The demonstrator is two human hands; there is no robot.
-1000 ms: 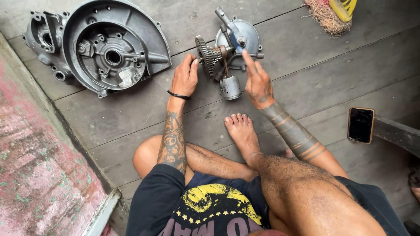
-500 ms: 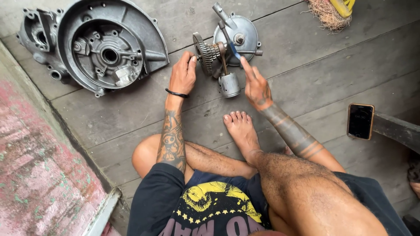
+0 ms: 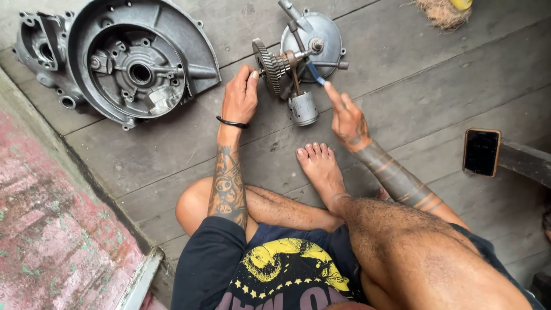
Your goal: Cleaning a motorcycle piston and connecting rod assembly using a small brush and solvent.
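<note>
A metal engine assembly lies on the plank floor: a gear cluster (image 3: 274, 72) on a shaft, a round grey cover (image 3: 321, 40) and a small piston (image 3: 303, 109) hanging from a rod. My left hand (image 3: 240, 99), with a black band at the wrist, grips the large gear's left edge with its fingertips. My right hand (image 3: 347, 117) is to the right of the piston. Its index finger is stretched out along a thin blue tool (image 3: 314, 72) that reaches to the shaft, and the other fingers are curled.
A large grey engine casing (image 3: 126, 57) lies at the upper left. A dark phone (image 3: 481, 152) rests on the floor at the right, beside a wooden beam (image 3: 525, 163). My bare foot (image 3: 318, 166) sits just below the piston. A red concrete strip (image 3: 51, 229) borders the planks on the left.
Both hands stay at the engine assembly. My right hand has drawn back slightly toward me, its index finger still pointing at the shaft. The left hand has barely moved.
</note>
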